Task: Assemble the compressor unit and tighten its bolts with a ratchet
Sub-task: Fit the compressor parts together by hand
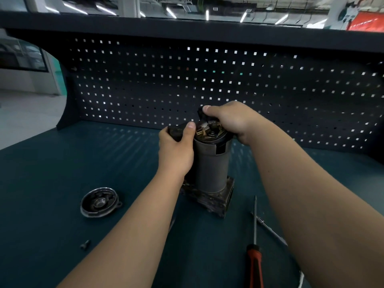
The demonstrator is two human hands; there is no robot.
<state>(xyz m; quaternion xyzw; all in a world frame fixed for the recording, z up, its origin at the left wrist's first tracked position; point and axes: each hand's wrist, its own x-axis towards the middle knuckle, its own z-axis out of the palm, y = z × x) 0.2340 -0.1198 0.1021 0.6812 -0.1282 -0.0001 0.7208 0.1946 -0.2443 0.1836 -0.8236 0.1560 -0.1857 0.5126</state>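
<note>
The compressor unit (212, 167), a grey cylinder on a dark square base, stands upright mid-bench. Its open top shows brass brush parts and a central shaft. My left hand (176, 150) grips a black part at the cylinder's upper left edge, thumb up against the rim. My right hand (230, 119) curls over the top's far right side and pinches a black piece at the rim. A round end cap (99, 202) lies open side up on the bench to the left. A small bolt (85, 244) lies near the front left.
A red-handled screwdriver (254, 252) lies at the front right, shaft pointing away from me. A long thin metal rod (270, 229) lies beside it, partly under my right forearm. A dark pegboard (207, 84) backs the teal bench (52, 173).
</note>
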